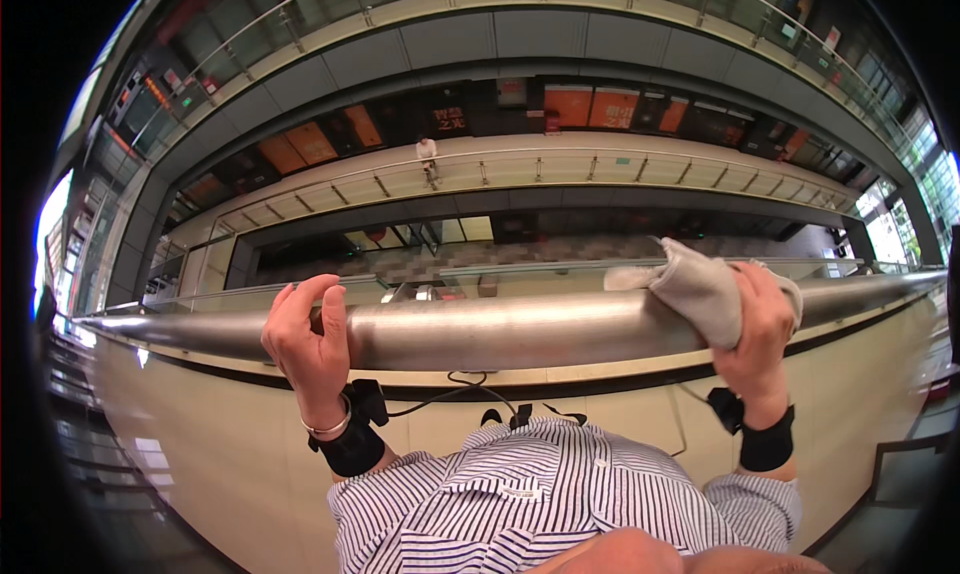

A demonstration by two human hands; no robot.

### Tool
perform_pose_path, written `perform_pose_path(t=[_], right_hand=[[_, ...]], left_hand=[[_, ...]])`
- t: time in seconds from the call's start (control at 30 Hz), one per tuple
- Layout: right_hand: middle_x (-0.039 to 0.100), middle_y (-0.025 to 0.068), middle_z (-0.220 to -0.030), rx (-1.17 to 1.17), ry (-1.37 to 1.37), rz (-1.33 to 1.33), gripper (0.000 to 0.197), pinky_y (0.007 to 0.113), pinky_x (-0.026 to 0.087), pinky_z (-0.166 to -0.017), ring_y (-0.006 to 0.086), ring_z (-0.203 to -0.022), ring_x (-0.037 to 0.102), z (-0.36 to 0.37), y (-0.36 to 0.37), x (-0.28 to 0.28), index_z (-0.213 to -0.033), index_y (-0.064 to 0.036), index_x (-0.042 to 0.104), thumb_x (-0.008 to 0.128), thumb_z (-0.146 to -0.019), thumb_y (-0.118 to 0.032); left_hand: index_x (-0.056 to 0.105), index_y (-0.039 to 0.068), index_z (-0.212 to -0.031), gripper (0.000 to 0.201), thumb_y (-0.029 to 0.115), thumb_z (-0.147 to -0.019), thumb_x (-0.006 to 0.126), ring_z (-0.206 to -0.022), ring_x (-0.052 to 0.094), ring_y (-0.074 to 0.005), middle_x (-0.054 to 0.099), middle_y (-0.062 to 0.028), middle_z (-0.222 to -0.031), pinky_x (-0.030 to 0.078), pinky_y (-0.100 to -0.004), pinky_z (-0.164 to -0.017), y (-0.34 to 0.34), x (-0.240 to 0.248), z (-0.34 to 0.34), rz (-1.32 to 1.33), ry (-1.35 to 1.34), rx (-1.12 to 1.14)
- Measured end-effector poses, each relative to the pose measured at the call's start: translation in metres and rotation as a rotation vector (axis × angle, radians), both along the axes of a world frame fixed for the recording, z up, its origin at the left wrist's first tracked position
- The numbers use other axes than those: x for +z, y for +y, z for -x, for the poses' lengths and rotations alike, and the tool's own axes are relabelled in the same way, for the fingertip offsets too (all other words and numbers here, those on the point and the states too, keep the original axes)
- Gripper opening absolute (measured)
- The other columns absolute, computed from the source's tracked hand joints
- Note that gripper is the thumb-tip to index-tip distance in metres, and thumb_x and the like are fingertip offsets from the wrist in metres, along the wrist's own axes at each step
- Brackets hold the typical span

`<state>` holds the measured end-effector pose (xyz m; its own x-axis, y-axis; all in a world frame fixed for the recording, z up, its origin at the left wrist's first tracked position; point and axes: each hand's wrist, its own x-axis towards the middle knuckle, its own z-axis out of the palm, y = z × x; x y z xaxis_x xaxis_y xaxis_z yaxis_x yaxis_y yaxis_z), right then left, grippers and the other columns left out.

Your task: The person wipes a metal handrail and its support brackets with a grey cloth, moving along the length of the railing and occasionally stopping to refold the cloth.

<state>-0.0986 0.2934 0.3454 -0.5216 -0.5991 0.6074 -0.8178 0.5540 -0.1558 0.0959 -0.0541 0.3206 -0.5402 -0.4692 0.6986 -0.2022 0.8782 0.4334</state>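
Observation:
A thick brushed-metal handrail (520, 329) runs across in front of me from left to right. My left hand (308, 339) grips the rail on the left, its fingers curled over the top. On the right, my right hand (755, 324) is closed on a pale grey cloth (695, 289) and presses it against the top of the rail. Part of the cloth hangs over the far side, and another bit shows beyond my fingers.
Beyond the rail an open atrium drops to a tiled lower floor (560, 252). Across it, a person (427, 152) stands at a walkway with a glass balustrade (540, 166). Black wrist straps (768, 439) with thin cables are on both my wrists. Pale floor tiles (440, 429) lie below me.

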Motion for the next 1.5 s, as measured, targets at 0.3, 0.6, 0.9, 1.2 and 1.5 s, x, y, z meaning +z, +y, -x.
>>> perform_pose_path(t=[0.3,0.6,0.9,1.2,1.5], right_hand=[[0.063,0.0208,-0.099,-0.219,-0.009,0.05,0.032,0.042,0.045,-0.08,0.0393,-0.094,0.059,0.092,0.137,-0.043,-0.104,0.001,0.062,0.058,-0.076,-0.015],[0.064,0.0201,-0.09,-0.094,-0.092,0.008,0.033,0.041,0.05,-0.07,0.037,-0.079,0.062,0.006,0.005,-0.013,-0.096,-0.0003,0.064,0.066,-0.066,-0.015],[0.065,0.0199,-0.091,-0.138,0.076,0.151,0.029,0.044,0.047,-0.083,0.039,-0.088,0.061,0.044,0.067,-0.016,-0.092,0.0003,0.065,0.064,-0.068,-0.016],[0.064,0.0211,-0.095,-0.282,0.198,0.106,0.037,0.044,0.046,-0.083,0.0384,-0.086,0.061,0.051,0.083,-0.038,-0.096,-0.0003,0.063,0.07,-0.066,-0.021],[0.062,0.0171,-0.104,-0.225,0.371,0.363,0.039,0.045,0.041,-0.092,0.0367,-0.097,0.058,0.072,0.108,-0.07,-0.103,-0.0019,0.061,0.063,-0.074,-0.027]], left_hand=[[0.066,0.003,-0.083,0.021,0.022,-0.086,0.058,-0.049,0.051,-0.023,0.052,-0.0064,-0.052,0.046,-0.0397,-0.085,0.001,0.003,0.001,0.026,-0.068,0.004],[0.065,-0.003,-0.083,0.018,0.011,-0.086,0.055,-0.067,0.06,-0.0271,0.064,-0.0146,-0.072,0.048,-0.0356,-0.072,-0.003,-0.008,0.008,0.026,-0.041,-0.076],[0.063,-0.004,-0.089,0.026,0.017,-0.093,0.046,-0.064,0.058,-0.0266,0.061,-0.0105,-0.068,0.04,-0.0378,-0.09,-0.004,-0.005,-0.006,0.018,-0.085,-0.018],[0.063,-0.002,-0.095,0.028,0.02,-0.097,0.046,-0.072,0.058,-0.0173,0.062,-0.009,-0.077,0.046,-0.0296,-0.064,-0.014,-0.017,-0.006,-0.023,-0.063,-0.082],[0.061,0.001,-0.102,0.032,0.029,-0.096,0.047,-0.079,0.06,-0.0228,0.062,-0.0115,-0.085,0.048,-0.0317,-0.068,-0.007,-0.005,-0.016,-0.234,-0.15,-0.005]])
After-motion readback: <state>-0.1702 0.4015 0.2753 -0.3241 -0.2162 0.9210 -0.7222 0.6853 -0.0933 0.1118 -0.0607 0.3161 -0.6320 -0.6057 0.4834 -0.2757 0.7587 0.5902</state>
